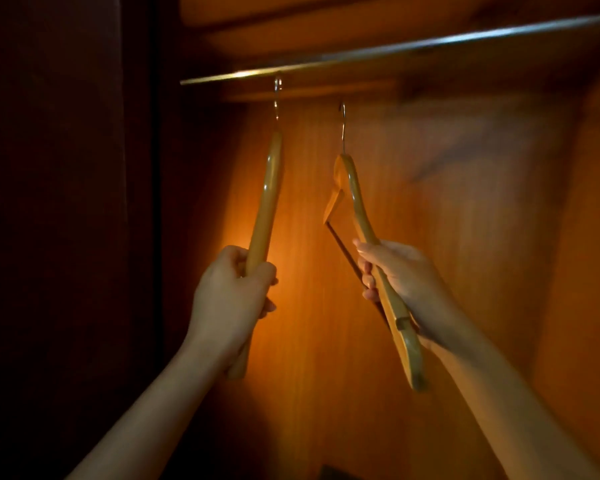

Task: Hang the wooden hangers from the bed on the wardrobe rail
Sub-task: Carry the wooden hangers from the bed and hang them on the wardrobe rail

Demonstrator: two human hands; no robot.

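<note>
Inside the warm orange-brown wooden wardrobe (430, 237), both hands are gripping hangers. The left hand (231, 292) is wrapping tight around the near arm of a pale varnished wooden hanger (267, 199), seen edge-on, its metal hook (277, 95) sitting right at the shiny metal rail (395, 46). The right hand (399, 275) is clasping a second pale wooden hanger (355, 202), tilted, its hook (342, 123) hanging clearly below the rail.

No legible text, label, brand or number anywhere on hangers, rail or wardrobe panels.
</note>
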